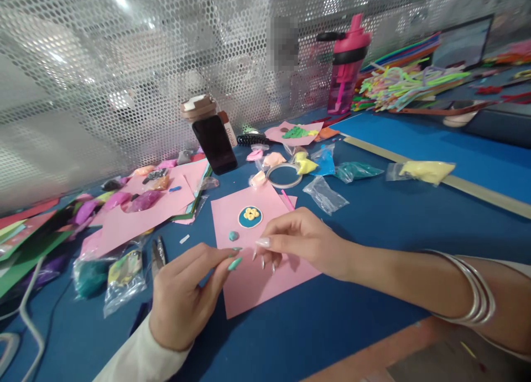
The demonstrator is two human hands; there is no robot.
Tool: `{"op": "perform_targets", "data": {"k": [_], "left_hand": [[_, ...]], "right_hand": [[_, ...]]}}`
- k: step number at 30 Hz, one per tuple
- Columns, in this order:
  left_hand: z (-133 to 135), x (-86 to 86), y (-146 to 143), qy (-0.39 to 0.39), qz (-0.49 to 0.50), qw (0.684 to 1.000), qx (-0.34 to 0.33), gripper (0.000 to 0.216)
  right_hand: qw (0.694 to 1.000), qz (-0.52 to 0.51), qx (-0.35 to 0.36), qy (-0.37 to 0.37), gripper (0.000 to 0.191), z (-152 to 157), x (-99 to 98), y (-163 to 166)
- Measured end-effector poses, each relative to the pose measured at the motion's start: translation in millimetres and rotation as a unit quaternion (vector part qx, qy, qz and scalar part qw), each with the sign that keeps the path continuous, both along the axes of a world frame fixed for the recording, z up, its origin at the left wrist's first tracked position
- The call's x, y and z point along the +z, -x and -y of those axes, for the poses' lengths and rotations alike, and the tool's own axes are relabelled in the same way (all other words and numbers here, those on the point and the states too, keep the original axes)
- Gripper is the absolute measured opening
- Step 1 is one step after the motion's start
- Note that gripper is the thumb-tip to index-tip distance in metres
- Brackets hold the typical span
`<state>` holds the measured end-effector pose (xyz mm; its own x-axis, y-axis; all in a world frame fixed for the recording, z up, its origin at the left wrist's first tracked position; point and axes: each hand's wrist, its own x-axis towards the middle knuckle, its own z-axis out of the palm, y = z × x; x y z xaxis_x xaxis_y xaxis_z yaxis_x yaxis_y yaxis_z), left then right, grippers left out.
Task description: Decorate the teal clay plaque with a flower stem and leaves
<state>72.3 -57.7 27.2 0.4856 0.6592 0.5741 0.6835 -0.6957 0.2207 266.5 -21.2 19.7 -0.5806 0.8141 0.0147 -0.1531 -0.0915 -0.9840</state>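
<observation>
My left hand [182,296] and my right hand [296,241] meet over a pink paper sheet [257,282] on the blue table. Both pinch their fingertips together around something too small to make out. On the sheet lie a teal clay disc with a yellow flower [250,216] and a small teal clay lump [233,235]. A pink stick [287,199] rests near the sheet's far edge. Silver bangles [473,293] circle my right wrist.
Bags of coloured clay [423,171] and a round ring [284,175] lie beyond the sheet. A black phone [214,144] leans on a cup. More pink paper with clay [141,205] sits at left, scissors [158,254] nearby. A pink bottle [346,67] and pipe cleaners [406,80] stand far right.
</observation>
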Motion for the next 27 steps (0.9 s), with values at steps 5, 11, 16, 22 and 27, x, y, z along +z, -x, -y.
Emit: {"op": "perform_targets", "data": {"k": [5, 11, 16, 22, 27], "left_hand": [[0, -0.9, 0, -0.001, 0.032, 0.999, 0.004, 0.005], [1, 2.2, -2, -0.007, 0.02, 1.0, -0.008, 0.006], [-2, -3.1, -2, 0.022, 0.006, 1.0, -0.008, 0.024], [-3, -8.6, 1, 0.007, -0.007, 1.0, 0.025, 0.024], [-1, -3.2, 0, 0.019, -0.002, 0.999, 0.029, 0.014]], "right_hand": [[1.0, 0.01, 0.005, -0.007, 0.017, 1, 1.2, -1], [1.0, 0.022, 0.006, -0.013, 0.015, 1, 0.6, -1], [0.999, 0.028, 0.005, -0.032, 0.02, 1, -0.4, -2], [0.999, 0.035, 0.001, -0.028, 0.017, 1, 1.6, -2], [0.999, 0.038, 0.002, -0.028, 0.016, 1, 3.1, -2]]}}
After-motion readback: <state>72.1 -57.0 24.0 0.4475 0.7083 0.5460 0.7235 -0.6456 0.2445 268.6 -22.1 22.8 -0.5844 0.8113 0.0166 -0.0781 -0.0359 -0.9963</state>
